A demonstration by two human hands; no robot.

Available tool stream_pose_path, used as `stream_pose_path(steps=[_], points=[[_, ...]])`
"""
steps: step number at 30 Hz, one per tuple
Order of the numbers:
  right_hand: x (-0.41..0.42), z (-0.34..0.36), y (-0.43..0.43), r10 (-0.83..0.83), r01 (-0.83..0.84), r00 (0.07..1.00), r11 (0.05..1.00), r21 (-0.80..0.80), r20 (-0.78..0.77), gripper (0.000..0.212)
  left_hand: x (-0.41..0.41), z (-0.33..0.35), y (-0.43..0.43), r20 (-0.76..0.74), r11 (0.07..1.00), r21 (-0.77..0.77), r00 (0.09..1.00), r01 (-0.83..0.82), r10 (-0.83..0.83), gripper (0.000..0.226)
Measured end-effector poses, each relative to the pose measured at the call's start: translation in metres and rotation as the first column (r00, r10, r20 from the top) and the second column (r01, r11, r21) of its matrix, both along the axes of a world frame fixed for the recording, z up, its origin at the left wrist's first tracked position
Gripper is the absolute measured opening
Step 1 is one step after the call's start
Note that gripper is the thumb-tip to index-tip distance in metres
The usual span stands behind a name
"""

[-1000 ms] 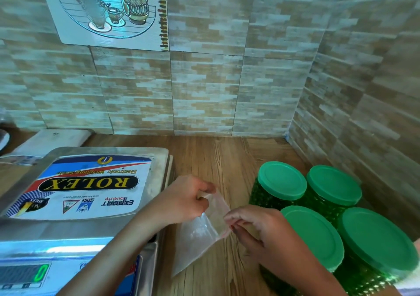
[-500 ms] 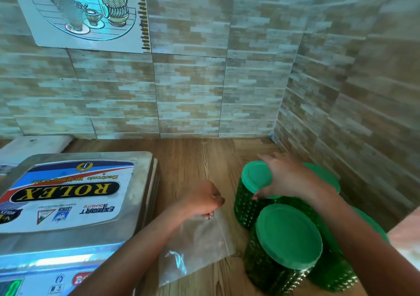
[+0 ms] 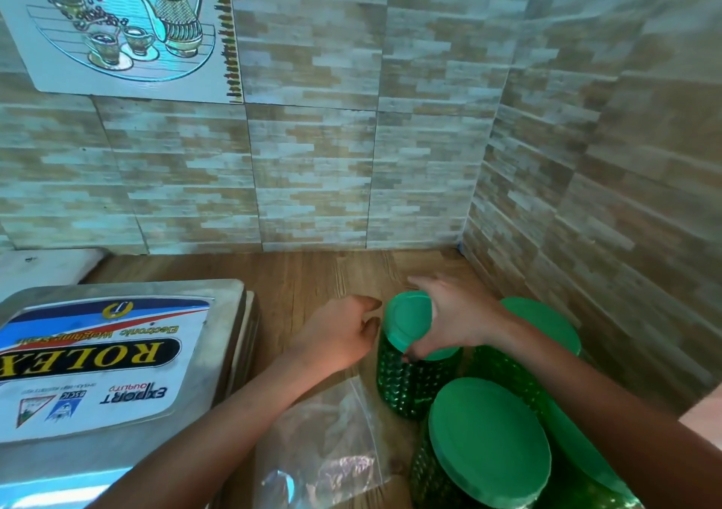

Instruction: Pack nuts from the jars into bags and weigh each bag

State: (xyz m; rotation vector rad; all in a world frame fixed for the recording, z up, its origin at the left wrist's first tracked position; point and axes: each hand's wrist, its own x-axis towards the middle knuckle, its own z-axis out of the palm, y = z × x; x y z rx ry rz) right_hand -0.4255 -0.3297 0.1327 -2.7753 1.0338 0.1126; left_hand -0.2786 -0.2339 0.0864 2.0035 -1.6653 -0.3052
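Several green studded jars with green lids stand at the right of the wooden counter. My right hand grips the lid of the far-left jar from above. My left hand hovers just left of that jar, fingers apart and close to its side, holding nothing. A clear plastic bag lies flat and empty on the counter below my left forearm. A nearer jar stands in front, and another jar's lid shows behind my right wrist.
A steel electronic weighing scale with a ROLEX sticker fills the left side. Tiled walls close the back and right, meeting in a corner. A white block lies behind the scale. Bare wooden counter lies between scale and jars.
My left hand let go of the bag, which now lies on the counter, and moved to the jar's side. My right hand went from the bag to the far-left jar's lid and stays there.
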Motion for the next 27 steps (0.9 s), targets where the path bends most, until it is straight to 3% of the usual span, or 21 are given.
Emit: stream_pose_path(steps=[4, 7, 11, 15, 21, 27], points=[[0.013, -0.013, -0.001, 0.009, -0.025, 0.99, 0.993, 0.114, 0.142, 0.124, 0.006, 0.0, -0.003, 0.04, 0.991, -0.131, 0.999, 0.04, -0.035, 0.034], [0.005, -0.023, -0.008, -0.026, -0.038, 0.977, 0.955, 0.293, 0.212, 0.139, 0.009, -0.007, -0.005, 0.089, 0.981, -0.146, 0.99, 0.124, -0.112, 0.04], [-0.008, -0.04, -0.015, -0.176, 0.011, 0.942, 0.866, 0.5, 0.285, 0.146, 0.009, -0.01, -0.011, 0.237, 0.968, -0.05, 0.944, 0.246, -0.228, 0.06], [-0.011, -0.056, -0.018, -0.308, 0.033, 0.89, 0.78, 0.625, 0.337, 0.142, 0.01, -0.003, -0.025, 0.431, 0.929, 0.11, 0.825, 0.354, -0.365, 0.077], [-0.013, -0.073, -0.025, -0.326, -0.065, 0.829, 0.752, 0.657, 0.455, 0.12, 0.017, -0.005, -0.052, 0.593, 0.836, 0.166, 0.625, 0.523, -0.508, 0.092], [-0.014, -0.081, -0.03, -0.353, -0.066, 0.807, 0.742, 0.667, 0.473, 0.116, 0.016, -0.014, -0.052, 0.622, 0.84, 0.083, 0.631, 0.536, -0.464, 0.082]])
